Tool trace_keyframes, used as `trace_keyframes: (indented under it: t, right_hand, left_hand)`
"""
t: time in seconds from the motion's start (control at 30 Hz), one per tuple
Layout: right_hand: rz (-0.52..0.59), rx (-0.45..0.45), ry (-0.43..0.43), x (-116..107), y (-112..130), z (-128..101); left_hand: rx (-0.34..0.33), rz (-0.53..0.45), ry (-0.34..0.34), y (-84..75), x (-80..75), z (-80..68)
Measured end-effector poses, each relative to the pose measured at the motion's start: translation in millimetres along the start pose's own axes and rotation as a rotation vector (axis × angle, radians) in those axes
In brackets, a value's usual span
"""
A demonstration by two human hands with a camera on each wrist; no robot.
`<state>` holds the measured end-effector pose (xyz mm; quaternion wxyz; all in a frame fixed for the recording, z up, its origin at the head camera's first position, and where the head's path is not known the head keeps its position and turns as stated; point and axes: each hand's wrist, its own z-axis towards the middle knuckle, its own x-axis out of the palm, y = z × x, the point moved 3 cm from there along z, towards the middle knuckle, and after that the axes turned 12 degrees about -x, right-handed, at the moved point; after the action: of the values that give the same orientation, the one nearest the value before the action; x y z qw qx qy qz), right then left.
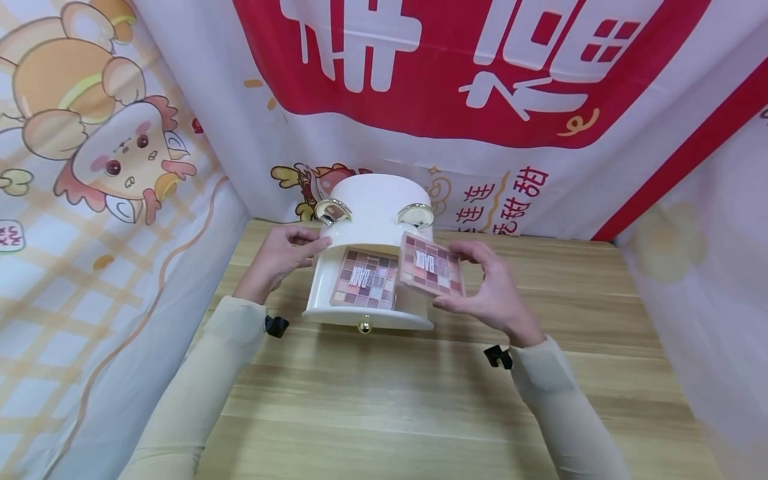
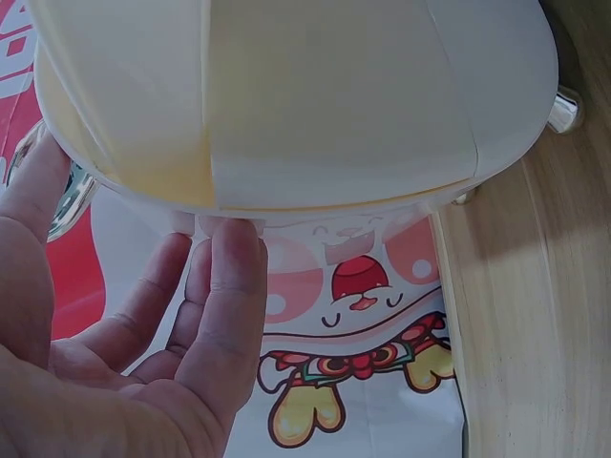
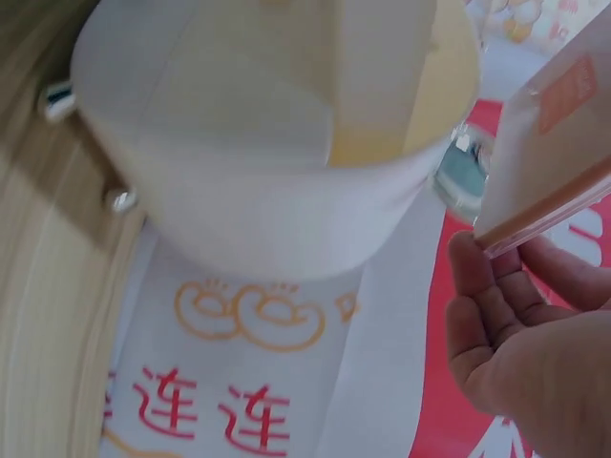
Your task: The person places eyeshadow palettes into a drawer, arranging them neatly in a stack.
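"BACK" on both palettes (image 1: 366,280), "连连" on backdrop (image 1: 480,200)

Both arms reach forward in pale cream sleeves, a small black clip at each wrist. The left hand (image 1: 281,257) extends its fingers (image 2: 224,315) nearly straight, tips pressing forward. The right hand (image 1: 489,290) seems to pinch with curled fingers (image 3: 477,305), thumb underneath.
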<state>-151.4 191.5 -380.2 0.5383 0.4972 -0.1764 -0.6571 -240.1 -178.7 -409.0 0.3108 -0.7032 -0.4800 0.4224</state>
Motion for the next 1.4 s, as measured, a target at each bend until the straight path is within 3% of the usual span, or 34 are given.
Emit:
trace_keyframes:
  t: [0.63,0.9,1.2,1.4]
  right_hand:
    - [0.025,0.068,0.080,53,33,13]
    - [-0.021,0.071,0.030,73,39,15]
    - [-0.127,0.143,-0.071,92,38,15]
    - [-0.122,0.103,-0.106,97,39,19]
  left_hand:
    - [0.006,0.009,0.000,2.4,-2.0,1.1]
    - [0.021,0.019,0.003,1.6,-1.5,0.6]
    - [0.015,0.031,0.001,2.0,-1.8,0.8]
    - [0.012,0.028,0.004,2.1,-1.8,1.2]
